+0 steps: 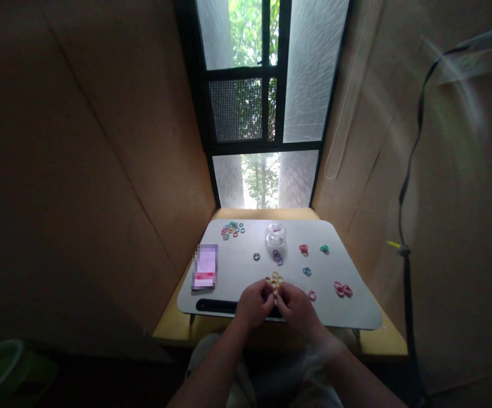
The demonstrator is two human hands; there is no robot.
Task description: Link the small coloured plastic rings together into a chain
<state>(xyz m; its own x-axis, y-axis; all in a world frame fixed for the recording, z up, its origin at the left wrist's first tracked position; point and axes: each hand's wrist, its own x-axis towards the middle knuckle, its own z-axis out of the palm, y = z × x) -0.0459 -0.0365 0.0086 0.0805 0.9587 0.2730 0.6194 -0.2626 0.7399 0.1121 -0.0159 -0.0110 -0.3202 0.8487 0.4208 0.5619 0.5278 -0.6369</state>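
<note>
My left hand and my right hand come together at the front middle of the white table. Their fingertips are pinched on a small yellow hair tie, partly hidden by the fingers. Just beyond them lie several more yellow hair ties. Farther back are purple hair ties and a grey one. To the right sit blue ones, red ones, green ones and pink ones. A single pink hair tie rests beside my right hand.
A mixed pile of coloured hair ties lies at the back left. Behind the purple ones stands a clear plastic container. A phone lies at the left edge. A black strip runs along the front. A cord hangs on the right.
</note>
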